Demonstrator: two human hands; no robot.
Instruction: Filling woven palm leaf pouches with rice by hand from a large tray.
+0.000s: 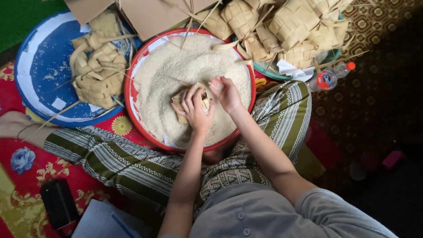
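Head view: left hand [195,110] cups woven pouch [190,100] over rice [176,70].

Quick headcount: two hands in the rice, left hand [196,112] and right hand [225,92], with one woven leaf pouch [194,102] between them. One red basin [128,94] of rice, one blue tray [39,66] at the mat's left edge. One plastic bottle [331,76] with an orange cap. One black gadget [58,203] near the bottom left corner. The piled pouches on the tray and along the top edge overlap too much to count, easily a dozen plus.
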